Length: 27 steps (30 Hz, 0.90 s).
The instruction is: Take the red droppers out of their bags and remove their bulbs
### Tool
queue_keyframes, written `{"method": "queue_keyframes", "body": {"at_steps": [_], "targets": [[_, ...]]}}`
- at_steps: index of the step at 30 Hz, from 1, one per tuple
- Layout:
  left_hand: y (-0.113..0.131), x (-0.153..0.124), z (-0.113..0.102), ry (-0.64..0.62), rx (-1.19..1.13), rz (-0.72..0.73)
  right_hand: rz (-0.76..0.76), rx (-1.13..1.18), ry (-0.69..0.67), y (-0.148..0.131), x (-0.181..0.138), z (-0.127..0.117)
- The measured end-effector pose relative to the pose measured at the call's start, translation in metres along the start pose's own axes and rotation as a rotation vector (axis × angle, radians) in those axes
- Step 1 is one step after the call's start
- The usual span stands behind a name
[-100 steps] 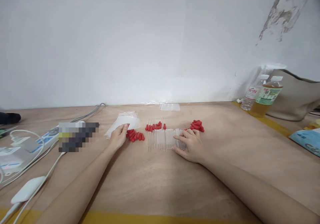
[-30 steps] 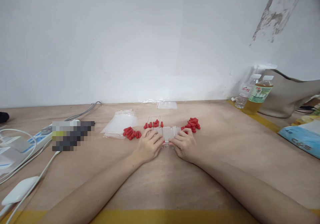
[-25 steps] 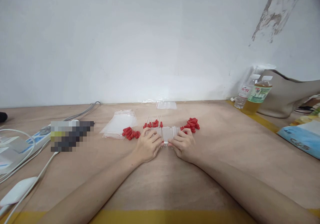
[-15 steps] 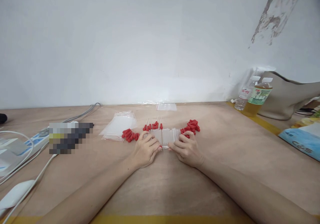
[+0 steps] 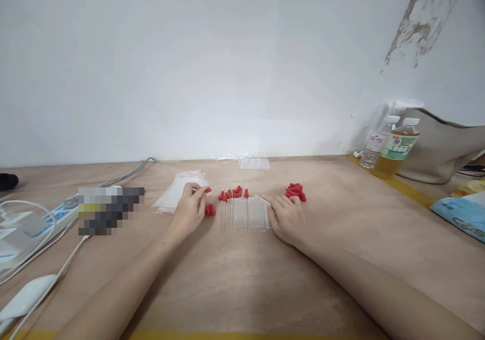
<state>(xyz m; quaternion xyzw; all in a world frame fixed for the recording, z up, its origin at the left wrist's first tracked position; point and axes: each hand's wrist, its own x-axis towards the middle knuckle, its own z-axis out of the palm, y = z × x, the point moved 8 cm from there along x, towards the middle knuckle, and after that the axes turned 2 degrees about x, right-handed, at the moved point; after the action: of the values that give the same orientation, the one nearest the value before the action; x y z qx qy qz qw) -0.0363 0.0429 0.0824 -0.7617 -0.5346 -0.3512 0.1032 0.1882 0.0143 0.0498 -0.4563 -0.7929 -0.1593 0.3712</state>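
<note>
My left hand [image 5: 193, 206] is closed in a pinch on a red rubber dropper bulb [image 5: 208, 190]. Below it, a few loose red bulbs [image 5: 209, 209] lie on the table. My right hand [image 5: 288, 216] has its fingers closed on a thin clear dropper tube [image 5: 261, 197], whose end sticks out to the left. Between the hands lies a row of clear dropper tubes [image 5: 250, 213], side by side. Several droppers with red bulbs fitted [image 5: 235, 193] rest at the row's far left. A heap of red bulbs [image 5: 296, 192] sits just beyond my right hand.
Clear zip bags [image 5: 170, 193] lie left of my left hand; another bag [image 5: 254, 163] is near the wall. A power strip [image 5: 49, 224] with cables stands at the left. Two bottles [image 5: 396, 150], a grey bag [image 5: 435, 148] and a blue tissue pack [image 5: 458, 216] are at the right.
Both hands have come off the sides of the tube row. My left hand moved left and now pinches a red bulb; my right hand moved slightly right and holds a tube.
</note>
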Motion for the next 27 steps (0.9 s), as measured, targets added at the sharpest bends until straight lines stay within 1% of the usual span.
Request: {"method": "queue_keyframes", "body": {"at_steps": [4,6,8,10,12,14,16,19,22,23,25,26,27], "targets": [[-0.034,0.004,-0.005,-0.050,0.029,-0.133,0.045,0.028,0.062,0.008,0.001,0.002],[-0.043,0.004,-0.004,-0.083,0.023,-0.183,0.029,0.025,0.084,0.009,0.000,0.002],[-0.047,0.002,-0.002,-0.112,0.040,-0.220,0.001,0.020,0.094,0.007,0.000,0.002],[-0.047,0.000,0.001,-0.140,0.070,-0.244,-0.025,0.024,0.094,0.004,0.000,0.001],[-0.046,-0.002,0.005,-0.177,0.084,-0.232,-0.057,0.035,0.064,-0.001,0.000,0.002],[-0.043,-0.004,0.010,-0.220,0.077,-0.194,-0.085,0.052,0.005,-0.006,0.000,0.004],[-0.043,-0.004,0.012,-0.238,0.074,-0.168,-0.098,0.074,-0.055,-0.009,0.000,0.007],[-0.045,-0.002,0.007,-0.181,0.100,-0.173,-0.093,0.101,-0.108,-0.011,-0.001,0.009],[-0.039,0.006,0.006,-0.145,0.132,-0.153,-0.094,0.108,-0.136,-0.011,-0.003,0.011],[-0.035,0.010,0.009,-0.164,0.151,-0.136,-0.094,0.105,-0.145,-0.011,-0.003,0.012],[-0.027,0.019,0.021,-0.250,0.211,-0.122,-0.093,0.099,-0.161,-0.010,-0.004,0.013],[-0.025,0.024,0.029,-0.314,0.242,-0.138,-0.090,0.099,-0.167,-0.010,-0.004,0.014],[-0.026,0.029,0.037,-0.373,0.267,-0.185,-0.086,0.104,-0.172,-0.009,-0.004,0.014]]}}
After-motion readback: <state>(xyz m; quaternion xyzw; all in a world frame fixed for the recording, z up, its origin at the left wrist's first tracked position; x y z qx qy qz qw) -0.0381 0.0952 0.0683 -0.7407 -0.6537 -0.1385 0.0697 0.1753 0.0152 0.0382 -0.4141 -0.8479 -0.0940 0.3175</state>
